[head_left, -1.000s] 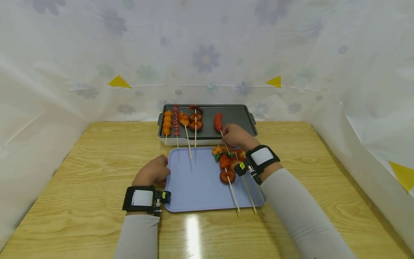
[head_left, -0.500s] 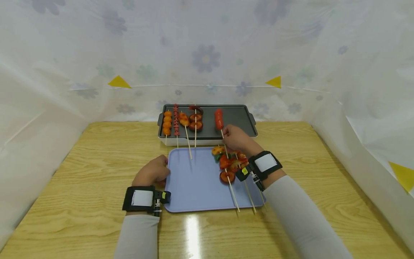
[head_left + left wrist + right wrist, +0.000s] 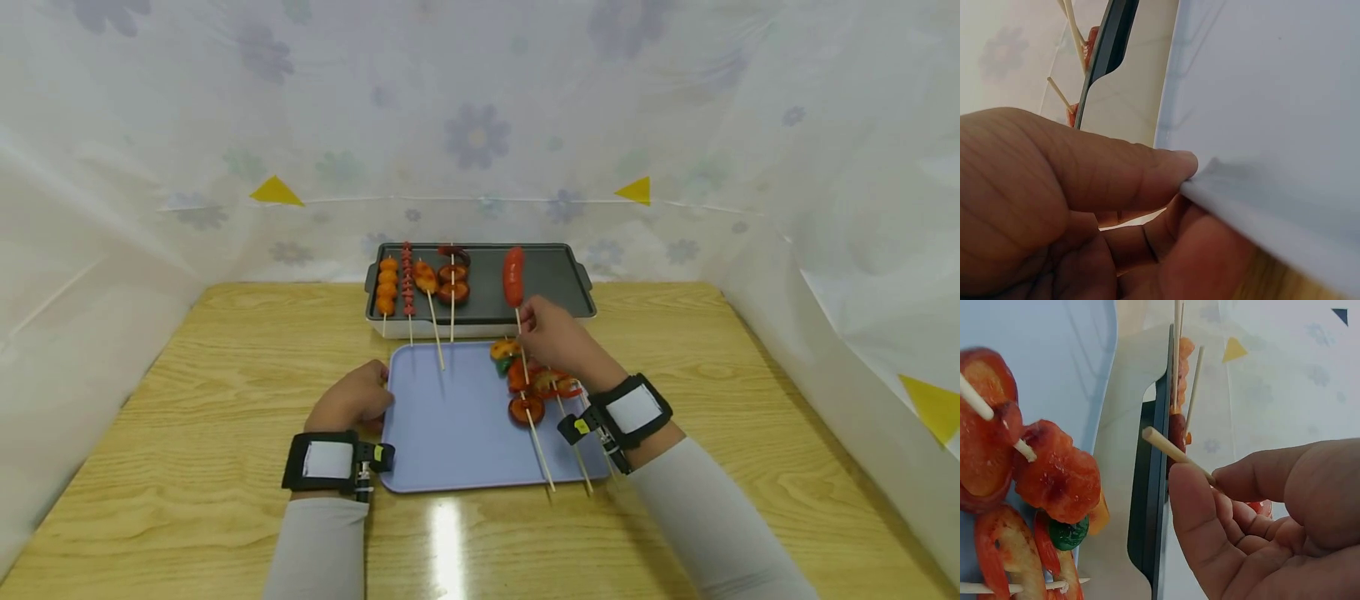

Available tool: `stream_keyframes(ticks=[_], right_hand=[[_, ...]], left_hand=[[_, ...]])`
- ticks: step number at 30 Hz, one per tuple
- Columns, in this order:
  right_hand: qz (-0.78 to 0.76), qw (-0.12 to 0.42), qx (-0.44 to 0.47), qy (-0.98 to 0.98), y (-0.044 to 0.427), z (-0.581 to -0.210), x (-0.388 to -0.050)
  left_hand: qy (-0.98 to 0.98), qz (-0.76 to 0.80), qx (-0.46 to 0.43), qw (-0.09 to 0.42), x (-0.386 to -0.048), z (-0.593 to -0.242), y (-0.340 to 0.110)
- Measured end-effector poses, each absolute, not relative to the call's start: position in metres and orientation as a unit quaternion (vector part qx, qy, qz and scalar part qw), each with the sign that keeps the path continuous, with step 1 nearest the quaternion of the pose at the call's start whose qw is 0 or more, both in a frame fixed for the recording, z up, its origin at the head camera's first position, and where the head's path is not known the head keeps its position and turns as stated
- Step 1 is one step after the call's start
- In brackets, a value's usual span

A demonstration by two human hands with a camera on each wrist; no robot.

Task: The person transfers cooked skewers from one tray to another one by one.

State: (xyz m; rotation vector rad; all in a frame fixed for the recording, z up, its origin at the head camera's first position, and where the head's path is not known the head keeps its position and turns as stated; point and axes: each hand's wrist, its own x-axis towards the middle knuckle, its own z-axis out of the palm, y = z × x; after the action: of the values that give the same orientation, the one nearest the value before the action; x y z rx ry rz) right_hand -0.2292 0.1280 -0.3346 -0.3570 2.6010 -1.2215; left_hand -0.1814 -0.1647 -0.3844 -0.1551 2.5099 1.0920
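Mid-frame, I saw right hand (image 3: 557,336) pinch red sausage skewer (image 3: 513,279); left hand (image 3: 356,393) gripped lavender rectangular tray (image 3: 450,450), likely steadying it.

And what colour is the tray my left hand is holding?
The tray is pale lavender-blue, with no pattern visible; the head view shows it best.

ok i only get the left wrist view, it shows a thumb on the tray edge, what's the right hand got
Observer: The right hand pinches a red sausage skewer by its stick.
Operator: and is there any food on the tray, the part i see looks bare
Observer: Yes, a cluster of skewers lies on the right side of the tray.
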Motion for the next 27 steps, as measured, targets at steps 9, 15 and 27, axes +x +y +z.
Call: stream_keyframes(ticks=[9, 15, 27], right_hand=[[-0.412, 0.116, -0.147, 0.891, 0.129, -0.341, -0.210], [-0.393, 0.117, -0.152, 0.899, 0.132, -0.348, -0.198], [-0.367, 0.135, -0.169, 0.904, 0.135, -0.354, -0.183]], left_hand=[[0.894, 0.397, -0.056, 0.200, -0.182, -0.386, -0.165], [0.898, 0.387, -0.055, 0.201, -0.183, -0.386, -0.165], [0.898, 0.384, -0.060, 0.207, -0.184, -0.386, -0.165]])
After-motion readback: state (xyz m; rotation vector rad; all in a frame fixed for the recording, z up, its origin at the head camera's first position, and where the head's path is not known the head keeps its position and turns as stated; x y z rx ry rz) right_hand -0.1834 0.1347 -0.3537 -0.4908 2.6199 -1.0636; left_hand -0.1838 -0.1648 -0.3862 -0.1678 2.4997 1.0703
